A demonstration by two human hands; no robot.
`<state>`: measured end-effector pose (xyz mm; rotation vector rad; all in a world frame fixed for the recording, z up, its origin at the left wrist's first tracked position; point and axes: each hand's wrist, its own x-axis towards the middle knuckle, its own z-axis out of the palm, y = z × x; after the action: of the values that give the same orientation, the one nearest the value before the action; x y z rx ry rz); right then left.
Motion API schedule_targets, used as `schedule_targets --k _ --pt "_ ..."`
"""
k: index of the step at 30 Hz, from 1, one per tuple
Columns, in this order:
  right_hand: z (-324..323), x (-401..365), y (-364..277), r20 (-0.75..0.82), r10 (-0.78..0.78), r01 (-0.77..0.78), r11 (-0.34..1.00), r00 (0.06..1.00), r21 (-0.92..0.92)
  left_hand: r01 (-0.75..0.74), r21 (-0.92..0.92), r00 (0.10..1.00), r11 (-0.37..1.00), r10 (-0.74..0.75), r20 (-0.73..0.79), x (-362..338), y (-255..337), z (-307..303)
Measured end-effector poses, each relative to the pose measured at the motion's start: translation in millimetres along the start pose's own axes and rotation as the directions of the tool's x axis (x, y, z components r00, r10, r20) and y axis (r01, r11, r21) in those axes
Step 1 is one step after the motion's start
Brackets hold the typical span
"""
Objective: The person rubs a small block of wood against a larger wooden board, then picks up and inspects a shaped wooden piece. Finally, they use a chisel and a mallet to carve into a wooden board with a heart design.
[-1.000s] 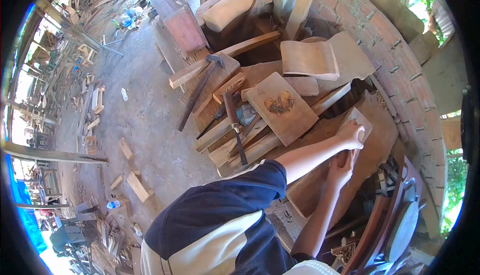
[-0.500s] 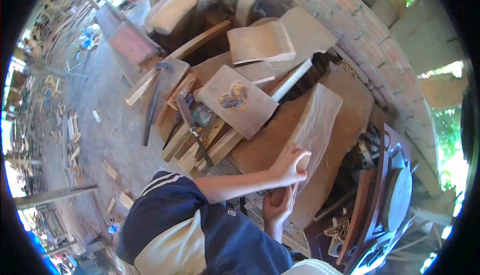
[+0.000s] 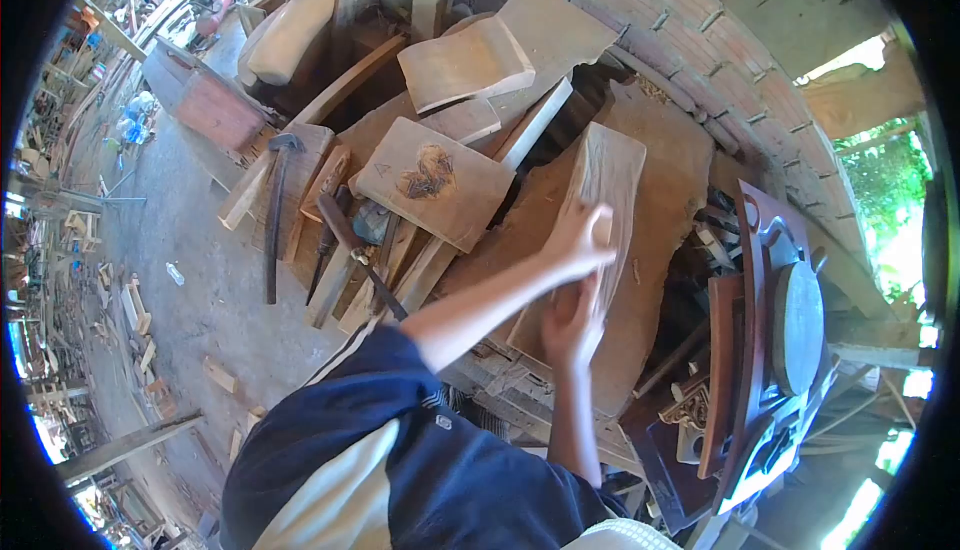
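A long, thick wooden block (image 3: 612, 180) lies at a slant on a wide, rough-edged slab (image 3: 665, 210). My left hand (image 3: 578, 240) is over the middle of the block, its thumb and fingers apart in a C shape. Just below it, close to or touching it, my right hand (image 3: 574, 328) rests at the block, thumb and fingers apart. I can make out no tool in either hand. Contact between the palms and the wood is partly hidden. Left of the block, a square board (image 3: 440, 215) carries a small pile of dark nails or scraps (image 3: 428, 175).
A hammer (image 3: 280, 200) and a wooden-handled tool (image 3: 350, 235) lie among offcuts at the left. A curved wooden piece (image 3: 467, 65) sits farther back. Dark red furniture parts (image 3: 755, 330) lean at the right. A brick wall (image 3: 690, 30) curves behind the bench.
Both hands have moved away from my body, farther up along the block, so its near end now shows. The whole view has shifted, moving the bench items up and left.
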<state>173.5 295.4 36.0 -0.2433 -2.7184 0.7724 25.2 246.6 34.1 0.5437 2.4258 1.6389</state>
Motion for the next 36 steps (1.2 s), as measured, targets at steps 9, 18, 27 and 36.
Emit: schedule_targets --k 9,18,27,36 --pt "-27.2 -90.0 -31.3 0.057 -0.014 0.006 0.991 0.998 0.132 0.013 -0.087 0.998 0.996 -0.019 -0.064 -110.0 17.4 -11.1" --pt "29.8 164.8 28.4 -0.008 0.167 -0.165 0.980 0.986 0.109 -0.034 0.180 0.996 0.983 0.048 -0.074 177.3 -36.1 15.8" --pt "-8.6 5.2 4.5 0.074 0.030 -0.038 0.994 0.997 0.102 -0.074 0.151 0.997 0.986 0.074 0.005 5.2 2.9 7.0" --pt "-31.6 -104.6 -39.3 0.073 0.011 -0.022 0.989 0.997 0.149 -0.074 0.010 0.996 0.997 0.074 -0.039 -124.5 22.0 -13.0"
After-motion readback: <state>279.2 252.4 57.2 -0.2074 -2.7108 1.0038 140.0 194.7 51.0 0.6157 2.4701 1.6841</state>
